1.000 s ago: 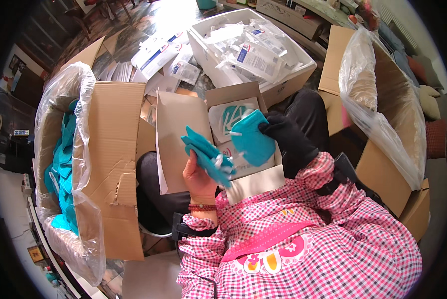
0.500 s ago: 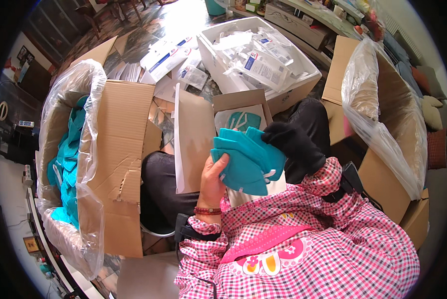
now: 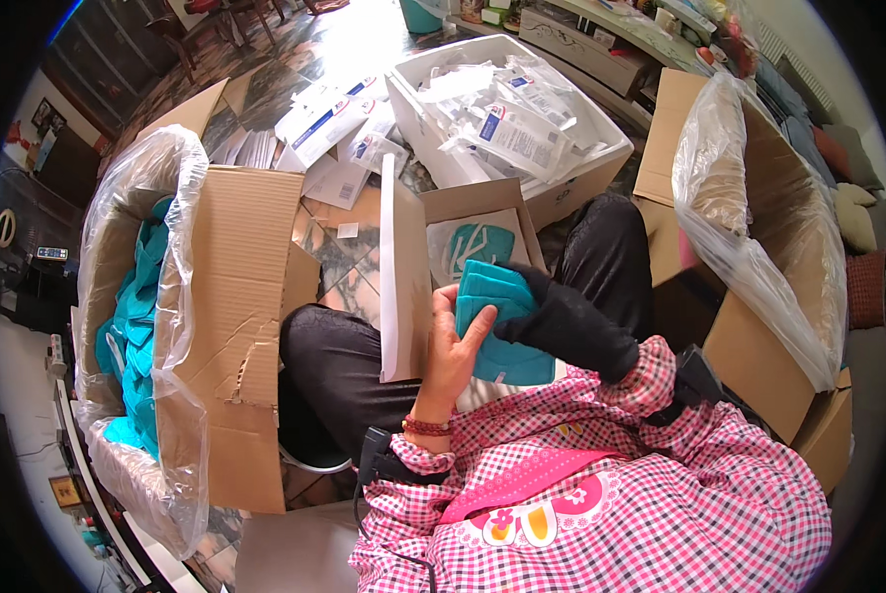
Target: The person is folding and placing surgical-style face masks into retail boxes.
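A small stack of teal face masks (image 3: 510, 341) is held over my lap. My bare left hand (image 3: 453, 341) grips the stack's left side, thumb across the front. My right hand (image 3: 572, 321), in a black glove, closes on its right side, the fingers partly hidden by the masks. Just beyond lies an open small carton (image 3: 473, 206) with its white lid flap (image 3: 403, 277) standing up on the left. Inside the carton, another teal mask (image 3: 481, 249) with white straps rests on top of white material.
On the left stands a plastic-lined cardboard box (image 3: 235, 326) of loose teal masks. A white foam box (image 3: 601, 163) of clear printed packets is at the back. Flattened white cartons (image 3: 319, 128) lie on the floor. At right is another lined cardboard box (image 3: 759, 306).
The fanned masks have been brought together into a tighter stack. My left hand moved right, and my right hand came down onto their side. The carton's lid flap tilted more upright.
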